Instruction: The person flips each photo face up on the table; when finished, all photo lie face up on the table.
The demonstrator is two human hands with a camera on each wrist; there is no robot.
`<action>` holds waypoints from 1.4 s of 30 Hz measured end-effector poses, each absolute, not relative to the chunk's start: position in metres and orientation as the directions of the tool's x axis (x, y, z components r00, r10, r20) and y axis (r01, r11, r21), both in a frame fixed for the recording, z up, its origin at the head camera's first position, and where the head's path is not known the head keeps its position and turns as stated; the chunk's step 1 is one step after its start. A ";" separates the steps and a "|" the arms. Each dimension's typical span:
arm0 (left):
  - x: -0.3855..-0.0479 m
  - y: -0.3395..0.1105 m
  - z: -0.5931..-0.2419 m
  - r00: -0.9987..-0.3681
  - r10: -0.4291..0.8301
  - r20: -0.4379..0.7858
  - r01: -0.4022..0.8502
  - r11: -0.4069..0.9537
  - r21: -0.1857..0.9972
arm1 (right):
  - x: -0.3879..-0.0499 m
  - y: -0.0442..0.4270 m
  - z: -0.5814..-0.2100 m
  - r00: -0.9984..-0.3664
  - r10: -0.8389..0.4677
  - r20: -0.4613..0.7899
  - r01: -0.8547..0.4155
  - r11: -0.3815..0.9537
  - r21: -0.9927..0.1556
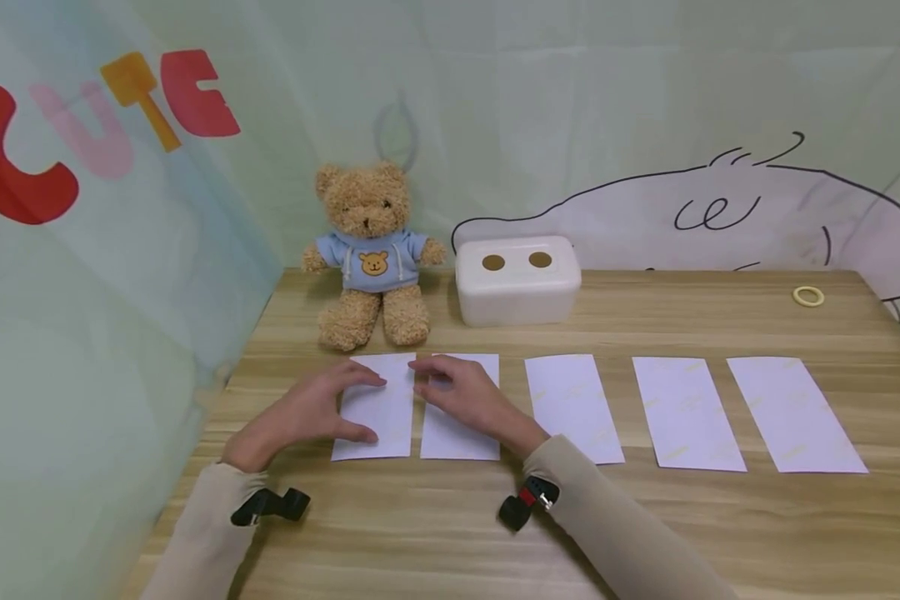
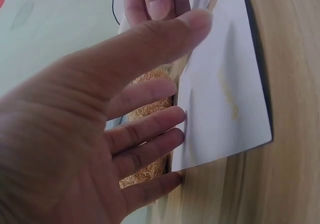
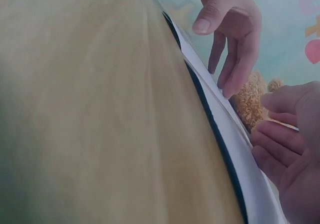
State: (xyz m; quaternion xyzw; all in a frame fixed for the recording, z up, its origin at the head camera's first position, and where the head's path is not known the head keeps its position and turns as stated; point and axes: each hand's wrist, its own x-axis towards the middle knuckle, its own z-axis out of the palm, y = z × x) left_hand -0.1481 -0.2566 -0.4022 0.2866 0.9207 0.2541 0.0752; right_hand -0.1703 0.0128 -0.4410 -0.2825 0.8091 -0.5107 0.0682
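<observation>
Several white rectangular paper sheets with faint yellow marks lie in a row across the wooden table. Over the leftmost sheet (image 1: 394,408) is my left hand (image 1: 307,410), thumb and fingers spread apart and nothing between them. In the left wrist view its fingertips come close to that sheet's far edge; contact is hard to tell. My right hand (image 1: 468,397) hovers at the second sheet (image 1: 457,443), fingers loosely bent, its fingertips reaching toward the gap between the two sheets. No object shows in its grasp. A dark edge (image 3: 220,144) runs along the sheets' near side in the right wrist view.
A teddy bear (image 1: 367,208) in a blue hoodie sits behind the left sheets. Beside it stands a white box (image 1: 517,292) with two brown round spots on top. To the right lie a third sheet (image 1: 573,408), further sheets, and a pale yellow ring (image 1: 808,297) at the back.
</observation>
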 end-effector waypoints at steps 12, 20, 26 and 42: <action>-0.141 -0.248 -0.401 -0.819 0.573 -0.043 0.487 0.731 0.478 | -0.171 0.011 -0.447 -0.711 -0.655 0.255 -0.593 0.364 -0.718; -0.140 -0.246 -0.403 -0.818 0.571 -0.068 0.498 0.762 0.413 | -0.169 0.011 -0.448 -0.703 -0.663 0.259 -0.607 0.369 -0.704; -0.140 -0.245 -0.404 -0.822 0.564 -0.074 0.496 0.774 0.394 | -0.172 0.010 -0.453 -0.700 -0.663 0.263 -0.607 0.359 -0.709; -0.140 -0.252 -0.400 -0.822 0.550 -0.149 0.412 0.755 0.510 | -0.171 0.015 -0.437 -0.741 -0.627 0.239 -0.552 0.367 -0.749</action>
